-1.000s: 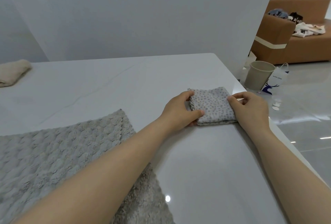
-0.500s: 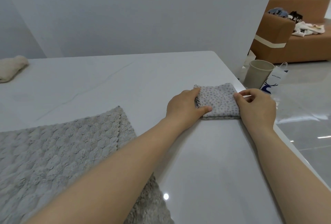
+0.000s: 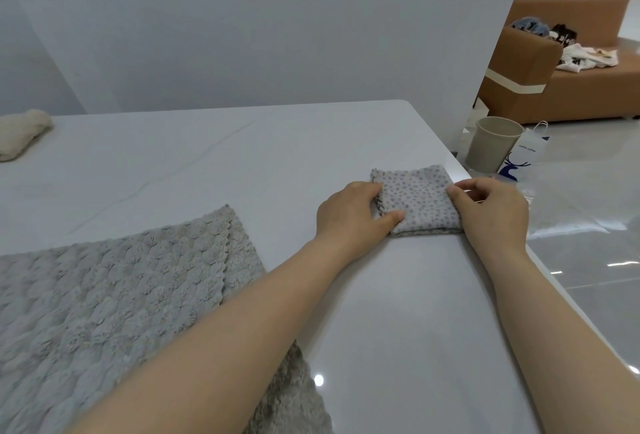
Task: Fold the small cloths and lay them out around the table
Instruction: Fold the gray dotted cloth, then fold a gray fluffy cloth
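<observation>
A small spotted cloth [image 3: 419, 201], already folded square, is held at the right edge of the tabletop [image 3: 207, 163], pinched by curled fingers [image 3: 372, 190] of the left hand [image 3: 349, 217] and right hand [image 3: 491, 215] at either side; a grey cloth [image 3: 114, 295] at near left lies unfolded, seemingly left to do.

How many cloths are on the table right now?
3. A folded dotted cloth at the right edge of the table, held by the left hand and right hand; a grey fluffy cloth at near left; a cream cloth far left, partly out of frame.
</observation>
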Tool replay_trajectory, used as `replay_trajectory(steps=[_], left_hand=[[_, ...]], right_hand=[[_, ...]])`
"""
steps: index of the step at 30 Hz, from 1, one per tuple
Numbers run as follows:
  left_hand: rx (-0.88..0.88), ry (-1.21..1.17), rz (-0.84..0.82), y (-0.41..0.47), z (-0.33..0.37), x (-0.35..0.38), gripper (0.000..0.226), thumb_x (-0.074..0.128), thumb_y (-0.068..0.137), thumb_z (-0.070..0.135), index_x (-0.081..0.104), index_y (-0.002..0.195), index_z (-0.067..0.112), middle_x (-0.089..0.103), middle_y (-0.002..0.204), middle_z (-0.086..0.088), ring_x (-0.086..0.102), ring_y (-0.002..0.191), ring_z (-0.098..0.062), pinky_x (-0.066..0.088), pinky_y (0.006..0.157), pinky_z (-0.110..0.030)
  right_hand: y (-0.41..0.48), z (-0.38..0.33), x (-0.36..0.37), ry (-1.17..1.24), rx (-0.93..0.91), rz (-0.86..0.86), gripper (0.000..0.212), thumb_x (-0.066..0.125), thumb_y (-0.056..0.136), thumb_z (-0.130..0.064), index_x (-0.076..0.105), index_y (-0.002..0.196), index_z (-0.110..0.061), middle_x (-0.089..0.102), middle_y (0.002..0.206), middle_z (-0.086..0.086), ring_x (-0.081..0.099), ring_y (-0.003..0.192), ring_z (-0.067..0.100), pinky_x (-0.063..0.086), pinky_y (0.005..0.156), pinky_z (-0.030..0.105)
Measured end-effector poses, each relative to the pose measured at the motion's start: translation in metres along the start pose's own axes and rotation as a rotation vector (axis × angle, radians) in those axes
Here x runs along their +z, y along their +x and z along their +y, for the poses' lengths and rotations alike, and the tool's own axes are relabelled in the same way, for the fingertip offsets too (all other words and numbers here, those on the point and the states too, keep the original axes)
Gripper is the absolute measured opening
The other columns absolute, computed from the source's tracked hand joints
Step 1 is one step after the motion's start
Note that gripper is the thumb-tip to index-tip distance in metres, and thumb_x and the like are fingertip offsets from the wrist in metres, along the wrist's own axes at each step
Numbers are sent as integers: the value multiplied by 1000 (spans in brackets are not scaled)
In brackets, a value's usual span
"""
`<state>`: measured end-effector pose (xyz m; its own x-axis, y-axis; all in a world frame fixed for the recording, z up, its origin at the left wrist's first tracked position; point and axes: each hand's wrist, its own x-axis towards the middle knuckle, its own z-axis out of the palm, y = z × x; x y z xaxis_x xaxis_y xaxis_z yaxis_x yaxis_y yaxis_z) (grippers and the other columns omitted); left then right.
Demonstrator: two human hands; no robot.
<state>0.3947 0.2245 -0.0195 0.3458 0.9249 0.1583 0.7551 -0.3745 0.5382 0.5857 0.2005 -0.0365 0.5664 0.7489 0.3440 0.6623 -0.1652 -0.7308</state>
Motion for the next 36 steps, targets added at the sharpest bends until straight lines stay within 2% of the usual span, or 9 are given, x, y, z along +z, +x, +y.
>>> replay_trajectory(steps=[5, 7, 11, 14, 18, 22, 27, 30, 36], left_hand=[[-39, -181, -35, -11, -1, -9, 45, 59, 87, 46, 55, 125, 22, 48, 137, 4, 48, 122, -15, 35, 92, -24], [-49, -268, -43, -20, -3, -14, 42, 60, 87, 41, 54, 125, 23, 47, 135, 4, 54, 114, -17, 41, 96, -27], [-76, -415, -19, -48, -5, -27, 33, 61, 88, 30, 57, 120, 24, 54, 124, 6, 60, 95, -8, 49, 88, -27], [-74, -438, 3, -73, -7, -39, 31, 63, 86, 28, 59, 117, 23, 60, 118, 9, 58, 101, -6, 50, 93, -32], [-82, -450, 41, -112, -13, -65, 30, 62, 88, 24, 61, 117, 22, 60, 118, 12, 57, 103, -2, 50, 89, -23], [-122, -477, 96, -155, -28, -90, 25, 61, 88, 24, 62, 114, 26, 60, 114, 16, 57, 100, 2, 51, 86, -21], [-175, -520, 155, -201, -49, -118, 21, 62, 88, 24, 63, 108, 29, 62, 105, 19, 58, 96, 3, 51, 81, -17], [-207, -522, 189, -225, -60, -132, 21, 62, 88, 25, 62, 107, 34, 62, 103, 20, 58, 95, 5, 48, 78, -13], [-255, -537, 266, -272, -88, -155, 20, 64, 87, 25, 63, 104, 36, 63, 102, 21, 59, 93, 4, 51, 80, -15]], right_hand=[[-12, -5, -6, 27, -24, -7, 29, 60, 90, -36, 70, 105, -13, 70, 100, 5, 62, 83, 19, 45, 74, 30], [-21, -11, -12, 7, -67, -4, 27, 59, 91, -33, 68, 107, -14, 66, 107, 4, 60, 90, 20, 42, 75, 30], [-49, -25, -25, 26, -131, -38, 17, 61, 90, -25, 68, 102, -16, 65, 105, 5, 59, 90, 20, 43, 78, 31], [-72, -39, -30, 76, -140, -99, 14, 64, 89, -23, 68, 100, -16, 68, 102, 2, 61, 83, 15, 42, 74, 25], [-107, -65, -34, 145, -130, -143, 15, 65, 88, -23, 68, 102, -18, 67, 99, -3, 61, 86, 11, 46, 77, 26], [-145, -91, -32, 201, -129, -210, 16, 65, 88, -24, 67, 103, -22, 67, 98, -8, 61, 88, 11, 48, 76, 27], [-188, -122, -26, 256, -160, -297, 16, 65, 88, -25, 67, 104, -24, 66, 96, -12, 61, 89, 6, 44, 72, 19], [-212, -139, -20, 276, -176, -339, 16, 66, 87, -26, 67, 104, -25, 66, 95, -13, 62, 88, 6, 45, 71, 19], [-256, -171, -9, 277, -219, -434, 15, 65, 88, -28, 66, 102, -29, 66, 96, -14, 62, 88, 3, 49, 73, 21]])
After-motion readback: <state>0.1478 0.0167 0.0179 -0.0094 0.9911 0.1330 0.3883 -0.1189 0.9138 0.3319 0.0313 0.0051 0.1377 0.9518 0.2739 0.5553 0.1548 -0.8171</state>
